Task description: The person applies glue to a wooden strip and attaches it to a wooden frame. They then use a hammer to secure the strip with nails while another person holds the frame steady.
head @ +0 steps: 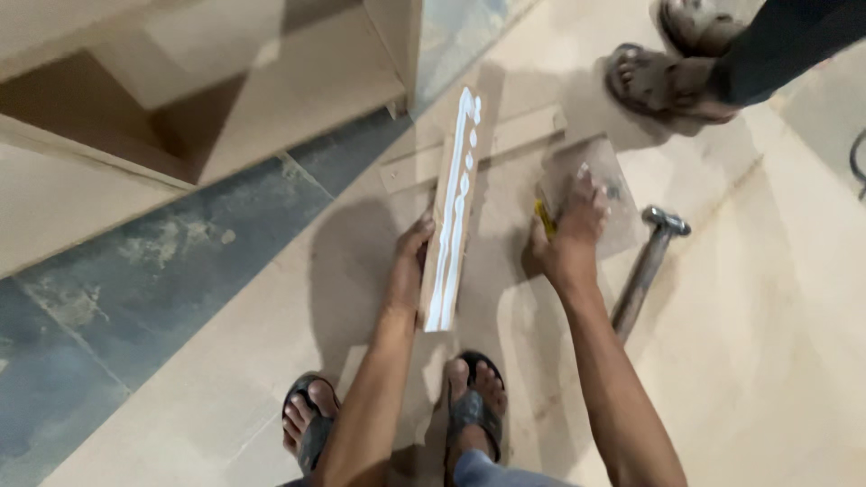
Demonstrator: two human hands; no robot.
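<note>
Left hand point(410, 261) clamped on the edge of a wood strip point(456, 207) at frame centre — white glue point(451, 243) beaded along its face. Right hand point(573, 239) pressed on a clear plastic bag point(604, 180), closed around a yellow item (identity unclear). Risk: tilting may run glue off the edge. Long axis near vertical, far end toward upper frame. Hammer point(645, 266) at right.

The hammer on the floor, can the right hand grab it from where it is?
Probably yes. The hammer lies just beside the right hand, with nothing between them, though that hand seems to hold a yellow thing already.
</note>
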